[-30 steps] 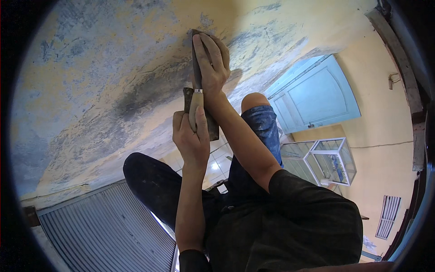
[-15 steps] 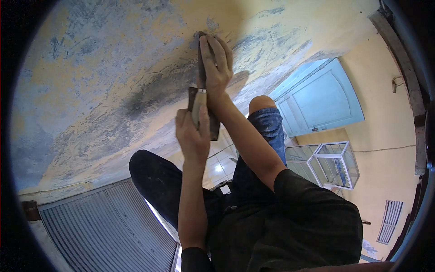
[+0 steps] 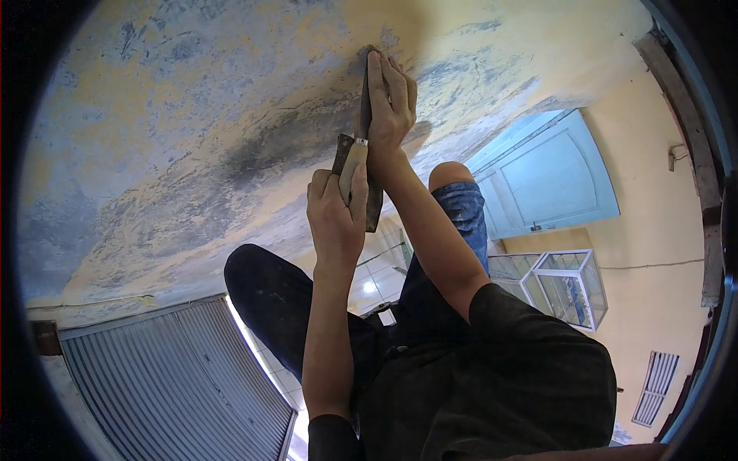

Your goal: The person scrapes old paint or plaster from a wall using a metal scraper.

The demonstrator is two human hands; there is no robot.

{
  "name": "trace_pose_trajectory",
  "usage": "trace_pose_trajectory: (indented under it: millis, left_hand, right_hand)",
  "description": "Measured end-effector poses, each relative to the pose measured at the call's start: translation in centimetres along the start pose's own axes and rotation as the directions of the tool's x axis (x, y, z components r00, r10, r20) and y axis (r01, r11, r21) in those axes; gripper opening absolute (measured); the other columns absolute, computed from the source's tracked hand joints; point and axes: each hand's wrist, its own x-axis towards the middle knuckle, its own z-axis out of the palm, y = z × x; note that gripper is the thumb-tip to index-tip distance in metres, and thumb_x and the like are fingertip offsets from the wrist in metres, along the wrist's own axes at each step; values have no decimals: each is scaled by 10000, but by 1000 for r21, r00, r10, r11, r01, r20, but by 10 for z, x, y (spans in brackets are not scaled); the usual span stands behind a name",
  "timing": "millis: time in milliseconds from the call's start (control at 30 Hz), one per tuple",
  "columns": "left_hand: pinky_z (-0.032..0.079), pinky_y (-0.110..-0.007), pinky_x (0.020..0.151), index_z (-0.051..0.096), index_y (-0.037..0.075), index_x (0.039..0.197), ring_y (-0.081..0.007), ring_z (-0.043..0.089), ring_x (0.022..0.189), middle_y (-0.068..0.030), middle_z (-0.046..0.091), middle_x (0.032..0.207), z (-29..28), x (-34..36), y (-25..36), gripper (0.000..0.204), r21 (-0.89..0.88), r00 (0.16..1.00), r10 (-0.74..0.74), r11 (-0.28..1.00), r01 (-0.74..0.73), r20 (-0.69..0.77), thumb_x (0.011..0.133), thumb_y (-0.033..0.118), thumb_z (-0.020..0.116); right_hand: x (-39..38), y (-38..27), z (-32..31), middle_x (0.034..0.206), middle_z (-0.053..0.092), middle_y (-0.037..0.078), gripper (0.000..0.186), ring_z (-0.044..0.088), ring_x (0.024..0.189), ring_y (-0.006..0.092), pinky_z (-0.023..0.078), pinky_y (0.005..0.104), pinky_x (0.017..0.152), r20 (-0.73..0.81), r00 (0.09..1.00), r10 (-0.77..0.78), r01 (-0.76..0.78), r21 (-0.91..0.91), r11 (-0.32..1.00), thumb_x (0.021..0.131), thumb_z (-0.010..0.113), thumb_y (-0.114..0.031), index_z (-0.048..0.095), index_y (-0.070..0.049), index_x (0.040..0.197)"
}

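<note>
My left hand (image 3: 337, 219) is closed round the pale wooden handle (image 3: 354, 165) of a trowel, below its shiny metal collar. The trowel's dark narrow blade (image 3: 364, 107) runs up to the wall and is seen nearly edge-on. Along that blade lies my right hand (image 3: 392, 104), its fingers stretched out and pressed against it, near the worn wall (image 3: 284, 142). A second dark, flat piece (image 3: 374, 207) shows behind my left hand and beside the handle; its kind and how it is held I cannot tell.
The wall has patchy yellow paint, grey-blue stains and a dark smear. My bent knees (image 3: 453, 180) are close below it. A ribbed metal shutter (image 3: 177, 376) is at lower left. To the right are a light blue door (image 3: 550, 177) and a glass display case (image 3: 569, 288).
Both hands and the trowel appear slightly further right and up in the picture. The whole view has also shifted a little. My grip looks the same.
</note>
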Motion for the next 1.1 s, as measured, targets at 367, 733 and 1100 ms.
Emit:
trace_pose_trajectory:
  millis: [367,733,1100]
  left_hand:
    - [469,-478,695,627,-77,847,-418,597,779,-222,586,864,-18,47,25,313,-26,999,40,999,-41,-2,970,199,708]
    - [439,-412,604,654,-87,873,-296,581,661,-165,582,791,23,-14,24,326,-152,994,-53,986,66,92,1020,203,652]
    - [448,-405,610,651,-105,934,-263,588,680,-160,586,812,26,-21,29,344,-145,990,-137,979,141,40,1049,218,616]
  right_hand:
    - [46,6,-13,1250,665,176,525,644,1115,380,561,443,933,9,997,72,-71,-71,995,812,680,-21,662,24,1334]
    - [11,29,-31,1250,683,161,399,644,1193,351,553,445,1009,84,993,-80,72,91,993,794,728,-47,758,-11,1190]
    - [11,19,-22,1286,669,125,392,620,1225,342,520,519,1087,121,989,-90,65,197,978,809,705,-66,757,-41,1197]
